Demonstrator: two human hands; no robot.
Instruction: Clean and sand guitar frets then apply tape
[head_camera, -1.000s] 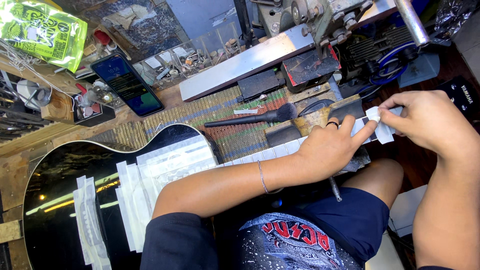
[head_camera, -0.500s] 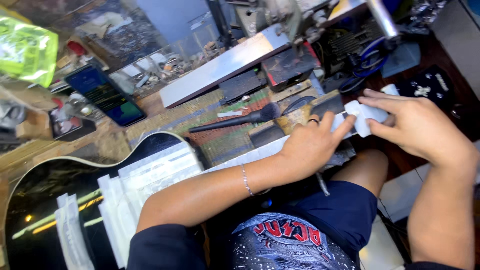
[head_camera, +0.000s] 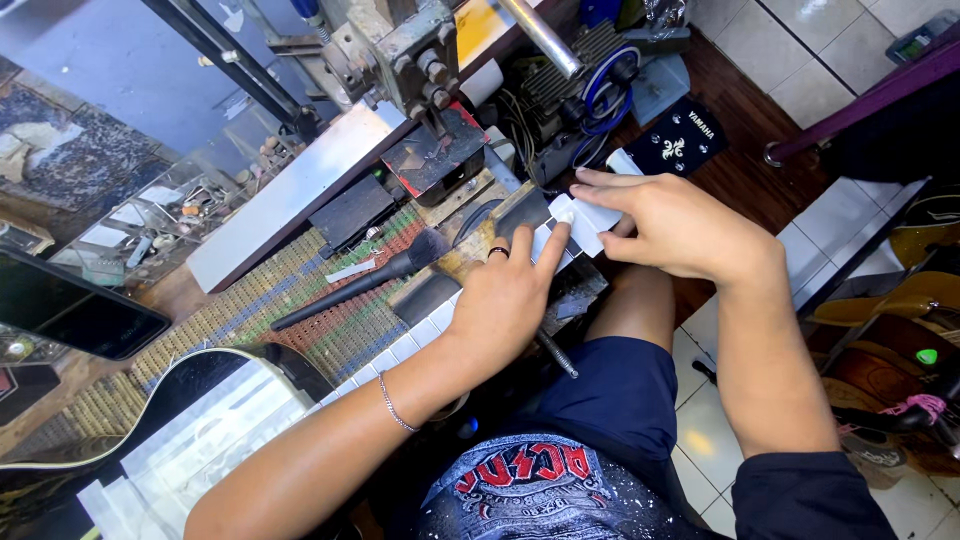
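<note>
A black guitar body (head_camera: 190, 385) lies at the lower left, partly covered with white tape strips (head_camera: 200, 440). Its taped neck (head_camera: 420, 335) runs up to the right under my left hand (head_camera: 505, 300). That hand wears a ring and presses flat on the neck, with the index finger stretched toward a white tape piece (head_camera: 585, 222). My right hand (head_camera: 670, 225) pinches this tape piece at the end of the neck. Both hands touch the tape.
A black brush (head_camera: 360, 285) lies on a woven mat (head_camera: 300, 320) beside the neck. A long metal bar (head_camera: 290, 195), a small red-topped machine (head_camera: 430, 155) and a motor with blue wire (head_camera: 600, 85) stand behind. A dark phone (head_camera: 70, 315) sits at far left. Tiled floor lies at right.
The view has swung left and down, so the bench slid right in frame. My hands stay together on the tape at the neck's end; the right hand's fingers have spread flatter over it.
</note>
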